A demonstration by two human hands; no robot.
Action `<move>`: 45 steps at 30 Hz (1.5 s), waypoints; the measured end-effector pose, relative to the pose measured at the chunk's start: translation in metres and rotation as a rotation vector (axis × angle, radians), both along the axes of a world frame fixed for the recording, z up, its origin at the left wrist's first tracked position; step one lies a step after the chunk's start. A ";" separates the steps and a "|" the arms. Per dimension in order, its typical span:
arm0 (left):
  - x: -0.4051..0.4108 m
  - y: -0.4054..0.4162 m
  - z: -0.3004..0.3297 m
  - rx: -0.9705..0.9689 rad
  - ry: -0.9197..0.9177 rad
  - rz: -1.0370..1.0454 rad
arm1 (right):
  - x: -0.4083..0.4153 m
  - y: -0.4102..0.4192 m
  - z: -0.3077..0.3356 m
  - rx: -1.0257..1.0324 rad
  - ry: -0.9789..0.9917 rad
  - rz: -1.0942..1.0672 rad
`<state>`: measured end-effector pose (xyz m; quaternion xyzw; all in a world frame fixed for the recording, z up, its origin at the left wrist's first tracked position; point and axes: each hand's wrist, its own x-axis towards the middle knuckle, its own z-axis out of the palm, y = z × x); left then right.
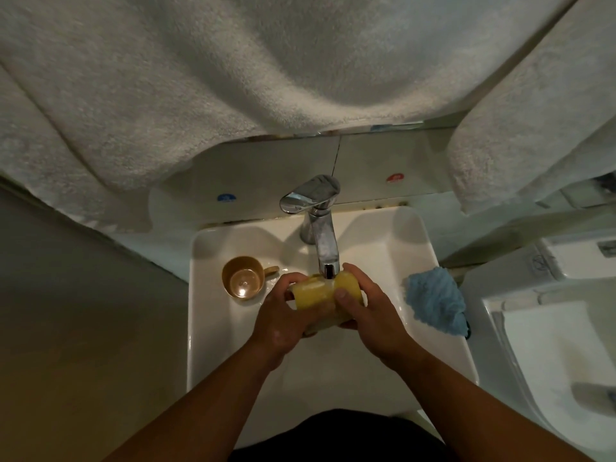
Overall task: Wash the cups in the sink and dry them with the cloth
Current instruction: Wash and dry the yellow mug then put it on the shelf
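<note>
1. Two hands are meeting over the middle of the sink [443, 328], directly under the spout of the chrome tap [321, 241]. The left hand [286, 318] and right hand [370, 308] are both curling their fingers round the yellow cup [320, 293].
2. That cup is lying on its side, its long axis running left to right between the two palms, so each hand is gripping one end. Neither hand is nearer; it is sitting square between them, touching both.
3. A second brown cup [243, 278] is standing upright on the sink's left rim, mouth up, handle pointing right towards the tap. It is just beside the left hand, so that hand looks better placed to be reaching for it next.
4. A blue cloth [435, 305] is lying crumpled on the sink's right edge, near the right hand but apart from it.
5. The yellow cup looks smooth, glossy and wet, likely plastic; the brown one is shiny too. The cloth is looking fluffy and soft, the sink hard and glazed white.
</note>
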<state>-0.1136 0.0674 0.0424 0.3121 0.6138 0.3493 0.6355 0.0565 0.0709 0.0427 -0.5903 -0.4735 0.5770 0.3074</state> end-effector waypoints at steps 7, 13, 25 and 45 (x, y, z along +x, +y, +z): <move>-0.004 0.003 0.003 0.022 0.054 -0.051 | 0.002 -0.003 -0.005 -0.003 -0.016 -0.016; -0.001 0.002 0.003 -0.021 0.005 0.045 | 0.001 -0.001 -0.012 0.002 -0.043 0.004; -0.010 -0.016 -0.009 0.080 0.071 -0.037 | -0.012 0.004 -0.007 0.075 -0.157 -0.096; -0.011 -0.017 -0.017 0.253 0.303 -0.111 | -0.018 0.012 0.005 0.100 -0.288 0.003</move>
